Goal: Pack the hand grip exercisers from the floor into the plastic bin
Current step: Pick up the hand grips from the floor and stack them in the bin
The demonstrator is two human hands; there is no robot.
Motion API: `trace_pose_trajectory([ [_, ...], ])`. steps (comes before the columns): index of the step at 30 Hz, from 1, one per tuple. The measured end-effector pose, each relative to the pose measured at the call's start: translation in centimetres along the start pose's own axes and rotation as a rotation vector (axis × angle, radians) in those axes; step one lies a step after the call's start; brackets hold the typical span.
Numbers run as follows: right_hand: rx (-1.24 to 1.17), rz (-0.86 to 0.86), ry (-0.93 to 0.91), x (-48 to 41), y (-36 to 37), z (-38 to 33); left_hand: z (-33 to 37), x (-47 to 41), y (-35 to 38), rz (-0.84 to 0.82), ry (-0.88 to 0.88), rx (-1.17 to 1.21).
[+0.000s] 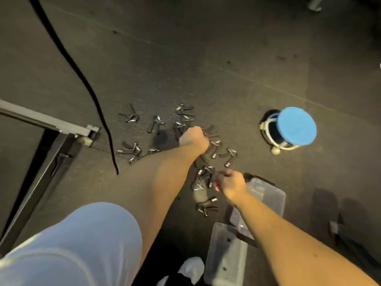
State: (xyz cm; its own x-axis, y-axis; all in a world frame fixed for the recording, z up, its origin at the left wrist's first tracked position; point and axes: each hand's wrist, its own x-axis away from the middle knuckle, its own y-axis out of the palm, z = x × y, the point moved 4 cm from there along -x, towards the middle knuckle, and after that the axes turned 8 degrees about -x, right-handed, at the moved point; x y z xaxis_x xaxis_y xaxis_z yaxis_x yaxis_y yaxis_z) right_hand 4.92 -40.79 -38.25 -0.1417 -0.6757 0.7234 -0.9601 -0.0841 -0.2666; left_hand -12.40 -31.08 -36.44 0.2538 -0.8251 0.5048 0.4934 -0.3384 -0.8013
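Left grip (193,137), right grip (231,182); dozen-odd exercisers (155,123)

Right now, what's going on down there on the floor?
A person is working over a scatter of hand grip exercisers on the dark floor. The left hand is fisted in the pile, apparently gripping some. The right hand, blurred, is beside a few more next to the clear plastic bin. Most exercisers lie on the floor.
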Motion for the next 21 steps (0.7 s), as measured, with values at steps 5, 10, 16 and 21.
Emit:
trace_pose_trajectory([
  [5,0.062,-0.142,0.009,-7.6,8.2,2.3,-9.1,-9.1,0.3,0.038,-0.085,-0.01],
  [10,0.148,-0.193,0.024,-12.7,13.6,5.1,-15.9,-13.3,-0.3,0.123,-0.181,0.063],
  [16,0.058,-0.216,0.029,-21.1,22.7,10.5,-25.2,-20.4,8.6,0.113,-0.189,-0.009],
  [21,0.041,-0.185,-0.053,-31.0,31.1,15.9,-34.8,-29.7,12.6,0.237,-0.148,-0.039],
])
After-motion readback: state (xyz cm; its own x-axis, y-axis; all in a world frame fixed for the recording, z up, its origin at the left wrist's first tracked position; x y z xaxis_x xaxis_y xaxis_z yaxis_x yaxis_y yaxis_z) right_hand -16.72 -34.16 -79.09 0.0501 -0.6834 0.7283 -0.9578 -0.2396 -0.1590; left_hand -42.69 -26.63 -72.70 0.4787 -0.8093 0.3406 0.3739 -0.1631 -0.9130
